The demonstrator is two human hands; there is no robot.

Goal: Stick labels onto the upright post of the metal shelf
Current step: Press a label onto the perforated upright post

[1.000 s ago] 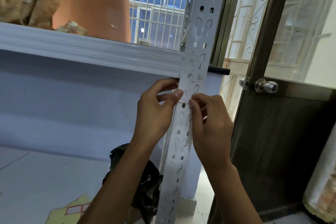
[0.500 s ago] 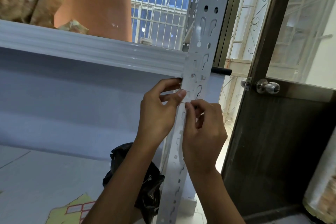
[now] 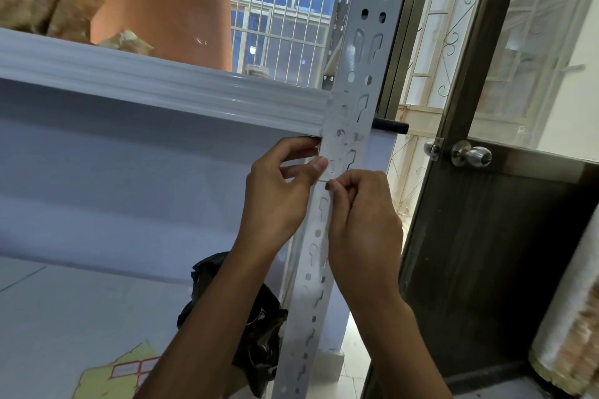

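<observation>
The grey perforated upright post (image 3: 363,52) of the metal shelf runs from top right down to the bottom middle. Both hands meet on it just below the shelf beam (image 3: 162,87). My left hand (image 3: 278,191) presses its thumb on the post's front face, fingers curled behind the edge. My right hand (image 3: 359,220) pinches something thin at the post beside that thumb; a pale label edge (image 3: 321,181) barely shows between the fingertips. A yellow backing sheet with red-bordered labels (image 3: 126,372) lies on the lower shelf board at the bottom left.
A black plastic bag (image 3: 259,334) lies on the lower shelf behind the post. A dark door with a metal knob (image 3: 471,154) stands at the right. An orange cylinder (image 3: 168,0) sits on the upper shelf. A pale roll (image 3: 573,327) leans at the far right.
My right hand has slid left across the post toward my left thumb, and its fingers have closed into a tighter pinch. The left hand stays put.
</observation>
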